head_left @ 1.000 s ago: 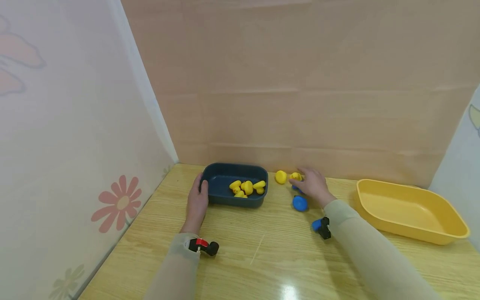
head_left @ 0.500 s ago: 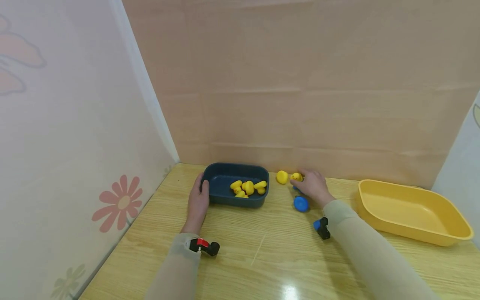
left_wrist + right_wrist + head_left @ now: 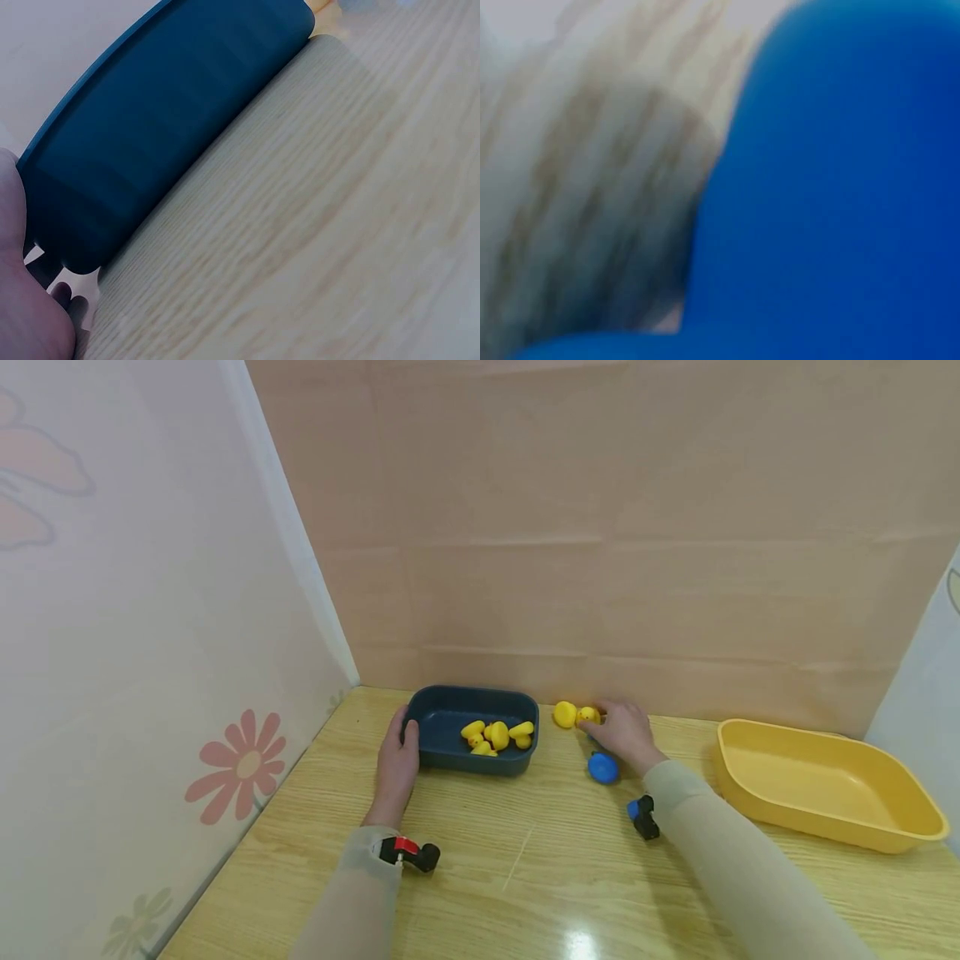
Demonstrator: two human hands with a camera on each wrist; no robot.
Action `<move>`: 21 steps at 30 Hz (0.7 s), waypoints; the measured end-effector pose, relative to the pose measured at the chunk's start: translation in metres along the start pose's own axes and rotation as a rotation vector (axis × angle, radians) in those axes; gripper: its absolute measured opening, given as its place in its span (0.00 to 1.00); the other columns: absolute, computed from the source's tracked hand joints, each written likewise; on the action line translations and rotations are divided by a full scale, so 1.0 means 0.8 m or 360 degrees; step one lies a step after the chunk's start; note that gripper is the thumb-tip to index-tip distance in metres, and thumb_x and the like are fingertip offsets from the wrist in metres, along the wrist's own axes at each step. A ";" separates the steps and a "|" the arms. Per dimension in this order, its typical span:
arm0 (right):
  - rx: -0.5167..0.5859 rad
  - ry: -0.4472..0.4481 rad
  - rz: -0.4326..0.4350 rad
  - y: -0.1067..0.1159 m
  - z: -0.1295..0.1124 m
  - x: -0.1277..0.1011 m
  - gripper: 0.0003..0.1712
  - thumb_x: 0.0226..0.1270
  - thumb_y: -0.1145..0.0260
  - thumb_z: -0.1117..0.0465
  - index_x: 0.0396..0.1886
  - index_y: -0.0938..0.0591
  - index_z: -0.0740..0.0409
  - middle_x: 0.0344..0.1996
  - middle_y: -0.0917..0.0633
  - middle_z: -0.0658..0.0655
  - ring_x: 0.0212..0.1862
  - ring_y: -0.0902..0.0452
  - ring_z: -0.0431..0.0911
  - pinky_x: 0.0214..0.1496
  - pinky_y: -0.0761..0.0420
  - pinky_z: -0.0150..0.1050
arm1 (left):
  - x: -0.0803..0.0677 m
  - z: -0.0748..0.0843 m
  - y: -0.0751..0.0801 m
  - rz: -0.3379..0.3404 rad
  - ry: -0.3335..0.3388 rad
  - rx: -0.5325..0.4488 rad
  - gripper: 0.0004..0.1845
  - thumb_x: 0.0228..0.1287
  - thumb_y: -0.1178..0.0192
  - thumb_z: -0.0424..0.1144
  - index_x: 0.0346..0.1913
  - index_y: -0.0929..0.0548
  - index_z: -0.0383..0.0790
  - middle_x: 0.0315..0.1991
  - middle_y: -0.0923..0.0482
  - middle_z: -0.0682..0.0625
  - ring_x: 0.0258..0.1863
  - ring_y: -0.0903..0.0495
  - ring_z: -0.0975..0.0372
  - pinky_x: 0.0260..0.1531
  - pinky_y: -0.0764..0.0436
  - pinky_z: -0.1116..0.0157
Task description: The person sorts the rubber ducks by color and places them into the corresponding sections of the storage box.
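The left hand grips the left end of a dark bin holding yellow ducks. The right hand pinches a duck on the table, beside another duck.

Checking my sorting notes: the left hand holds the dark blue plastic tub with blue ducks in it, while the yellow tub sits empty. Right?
Not quite: the head view shows yellow ducks inside the dark blue plastic tub held by the left hand. The yellow tub is empty.
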State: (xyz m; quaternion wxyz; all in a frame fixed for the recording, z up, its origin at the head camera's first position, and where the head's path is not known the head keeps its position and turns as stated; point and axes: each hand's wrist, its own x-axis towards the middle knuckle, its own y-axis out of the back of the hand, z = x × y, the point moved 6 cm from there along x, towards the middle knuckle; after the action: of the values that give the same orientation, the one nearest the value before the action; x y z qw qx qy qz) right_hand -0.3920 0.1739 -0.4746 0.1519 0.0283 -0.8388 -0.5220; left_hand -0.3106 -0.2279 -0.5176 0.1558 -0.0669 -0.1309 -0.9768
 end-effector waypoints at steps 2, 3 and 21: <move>-0.0019 0.0006 0.0014 0.001 -0.002 0.000 0.32 0.78 0.26 0.49 0.69 0.17 0.69 0.57 0.12 0.69 0.62 0.22 0.70 0.74 0.35 0.70 | 0.001 0.000 0.000 0.0004 -0.0005 0.0004 0.31 0.92 0.55 0.51 0.89 0.39 0.47 0.87 0.41 0.45 0.87 0.44 0.48 0.84 0.43 0.44; -0.0024 0.0008 0.0022 0.002 -0.003 0.000 0.32 0.78 0.26 0.49 0.68 0.16 0.69 0.56 0.12 0.69 0.61 0.22 0.70 0.74 0.34 0.69 | 0.001 0.000 0.000 0.0007 -0.0007 0.0003 0.31 0.92 0.54 0.50 0.89 0.39 0.47 0.87 0.41 0.45 0.87 0.44 0.48 0.84 0.43 0.44; 0.0129 0.0083 0.0186 0.013 -0.003 -0.001 0.32 0.72 0.25 0.52 0.66 0.16 0.71 0.61 0.14 0.73 0.65 0.25 0.73 0.73 0.36 0.72 | 0.001 -0.001 0.000 0.0022 -0.0004 0.0008 0.31 0.92 0.54 0.49 0.89 0.39 0.44 0.87 0.41 0.44 0.87 0.44 0.47 0.84 0.43 0.44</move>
State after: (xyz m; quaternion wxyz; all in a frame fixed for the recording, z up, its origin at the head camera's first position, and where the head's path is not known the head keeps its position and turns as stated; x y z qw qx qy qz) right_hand -0.3898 0.1768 -0.4646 0.2028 -0.0010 -0.8552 -0.4769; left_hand -0.3113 -0.2282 -0.5179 0.1624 -0.0684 -0.1332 -0.9753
